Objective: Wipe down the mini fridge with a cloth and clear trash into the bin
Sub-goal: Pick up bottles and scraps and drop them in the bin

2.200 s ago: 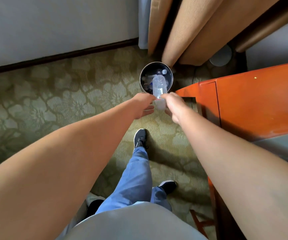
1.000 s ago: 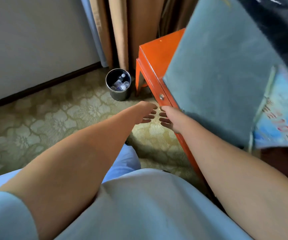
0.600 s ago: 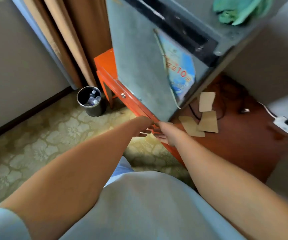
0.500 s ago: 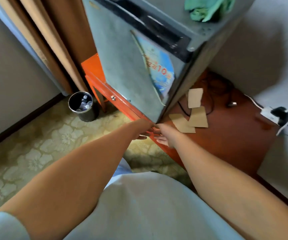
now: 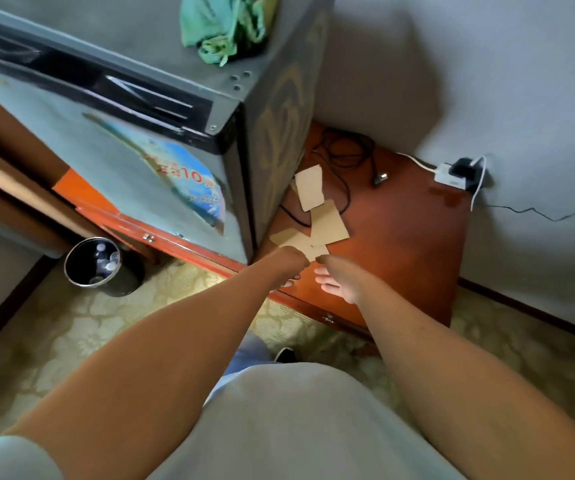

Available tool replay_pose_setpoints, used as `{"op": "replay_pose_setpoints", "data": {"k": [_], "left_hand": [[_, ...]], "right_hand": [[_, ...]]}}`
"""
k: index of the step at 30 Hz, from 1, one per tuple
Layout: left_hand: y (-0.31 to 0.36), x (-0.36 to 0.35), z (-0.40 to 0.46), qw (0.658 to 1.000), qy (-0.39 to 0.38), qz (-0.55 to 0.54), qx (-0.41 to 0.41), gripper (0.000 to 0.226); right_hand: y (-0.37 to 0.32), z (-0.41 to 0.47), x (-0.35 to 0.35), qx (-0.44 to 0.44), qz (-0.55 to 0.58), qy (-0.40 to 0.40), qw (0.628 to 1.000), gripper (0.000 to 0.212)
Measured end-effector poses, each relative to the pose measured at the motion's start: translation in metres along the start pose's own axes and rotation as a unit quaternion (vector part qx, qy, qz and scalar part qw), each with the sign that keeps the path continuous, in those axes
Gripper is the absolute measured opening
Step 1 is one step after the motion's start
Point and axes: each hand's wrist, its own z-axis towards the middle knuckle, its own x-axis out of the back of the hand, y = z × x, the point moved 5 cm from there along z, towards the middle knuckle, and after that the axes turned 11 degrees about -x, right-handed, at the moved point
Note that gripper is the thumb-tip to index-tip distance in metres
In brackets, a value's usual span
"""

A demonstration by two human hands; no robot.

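Cardboard scraps [image 5: 317, 220] beside the mini fridge [image 5: 161, 140] are next, now the bottle's binned. My left hand [image 5: 287, 263] and right hand [image 5: 338, 278] reach them, empty, fingers loose.

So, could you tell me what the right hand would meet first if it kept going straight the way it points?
Most likely the nearest cardboard piece on the orange cabinet top, just beyond the right hand; depth is uncertain.

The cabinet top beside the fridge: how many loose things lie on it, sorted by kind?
Cardboard pieces: 3
Black cable with plug: 1
White power strip: 1
Total: 5
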Motion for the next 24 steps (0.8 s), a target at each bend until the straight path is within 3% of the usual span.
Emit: {"op": "replay_pose_setpoints", "data": {"k": [9,13,16,22,24], "left_hand": [[0.03,-0.001,0.041,0.98,0.047,0.179,-0.079,0.054],[0.033,-0.007,0.064,0.963,0.046,0.258,-0.064,0.07],[0.03,-0.009,0.086,0.945,0.045,0.32,-0.043,0.077],[0.026,-0.015,0.127,0.907,0.023,0.42,0.01,0.086],[0.024,-0.015,0.14,0.897,0.033,0.44,0.011,0.086]], "right_hand": [[-0.033,0.031,0.024,-0.004,0.05,0.046,0.998,0.032],[-0.047,0.061,0.038,0.011,0.027,0.069,0.997,0.004],[-0.061,0.092,0.049,0.023,-0.007,0.089,0.996,0.034],[-0.075,0.144,0.071,-0.001,0.01,0.119,0.993,0.05],[-0.075,0.16,0.075,-0.038,0.02,0.115,0.992,0.069]]}}
